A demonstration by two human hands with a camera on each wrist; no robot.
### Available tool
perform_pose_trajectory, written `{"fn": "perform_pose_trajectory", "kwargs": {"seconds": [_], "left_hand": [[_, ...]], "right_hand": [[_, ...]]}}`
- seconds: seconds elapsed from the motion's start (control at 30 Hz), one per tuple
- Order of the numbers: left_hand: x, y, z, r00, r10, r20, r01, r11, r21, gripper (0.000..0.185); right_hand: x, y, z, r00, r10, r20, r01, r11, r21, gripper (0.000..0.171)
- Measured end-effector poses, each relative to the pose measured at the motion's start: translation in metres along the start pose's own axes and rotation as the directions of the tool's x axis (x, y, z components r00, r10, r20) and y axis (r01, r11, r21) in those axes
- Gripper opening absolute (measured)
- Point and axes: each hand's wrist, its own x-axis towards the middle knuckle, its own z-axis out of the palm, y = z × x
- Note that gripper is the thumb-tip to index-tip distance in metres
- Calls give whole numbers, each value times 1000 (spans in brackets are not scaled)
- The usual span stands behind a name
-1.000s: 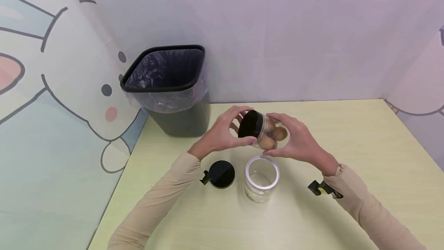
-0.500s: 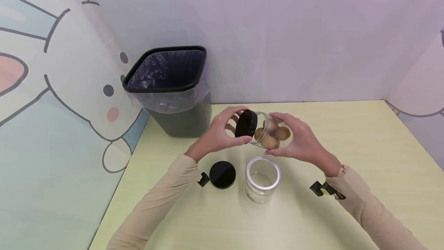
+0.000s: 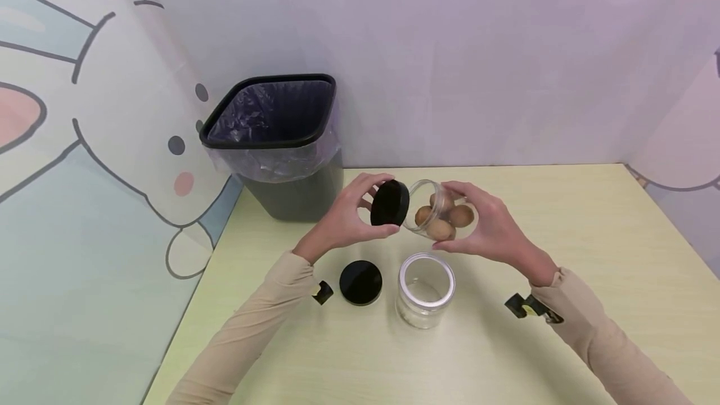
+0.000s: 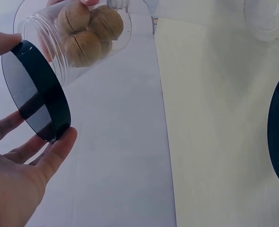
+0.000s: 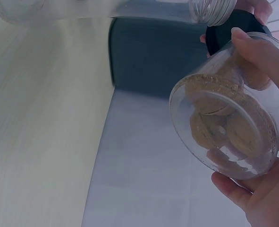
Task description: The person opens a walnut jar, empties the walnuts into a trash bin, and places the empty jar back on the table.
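Observation:
My left hand point(image 3: 350, 216) holds a round black lid point(image 3: 390, 204) by its edge, thumb on one side and fingers on the other. Tilted with its open mouth toward that lid, a see-through jar point(image 3: 420, 191) is gripped near its base by my right hand point(image 3: 488, 222). Inside lie several round brown walnuts point(image 4: 82, 48). A small gap separates lid and jar mouth in the head view. In the right wrist view the jar's bottom point(image 5: 224, 127) faces the camera, with thumb and fingers round its sides.
Below the hands, a second see-through jar point(image 3: 425, 316) with a pale rim stands upright on the light table point(image 3: 590, 267). Left of it lies another black lid point(image 3: 360, 282). A lined grey bin point(image 3: 295, 195) stands at the table's back left, against the wall.
The black lid has come off the jar and moved left with my left hand. The jar has shifted slightly right in my right hand, its mouth now uncovered.

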Motion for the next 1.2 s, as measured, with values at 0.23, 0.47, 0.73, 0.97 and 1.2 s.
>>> {"fn": "perform_pose_trajectory", "kwargs": {"seconds": [0.23, 0.47, 0.73, 0.97, 1.2], "left_hand": [[-2, -2, 0, 1000, -9, 3, 9, 1000, 28, 75], [-3, -3, 0, 1000, -3, -6, 3, 997, 72, 76], [-7, -5, 0, 1000, -18, -10, 19, 992, 122, 76], [-10, -7, 0, 999, -42, -18, 44, 990, 135, 76], [-12, -8, 0, 998, -65, -27, 68, 987, 144, 76]], "right_hand": [[-2, 3, -2, 1000, 18, -3, -18, 1000, 10, 99], [-3, 5, -4, 1000, 4, -9, -3, 1000, 19, 99], [-4, 4, -6, 1000, 14, -8, -13, 1000, 24, 98], [-5, 3, -6, 1000, 29, -8, -29, 999, 29, 97], [-7, 1, -6, 999, 44, -12, -44, 999, 23, 98]]}}
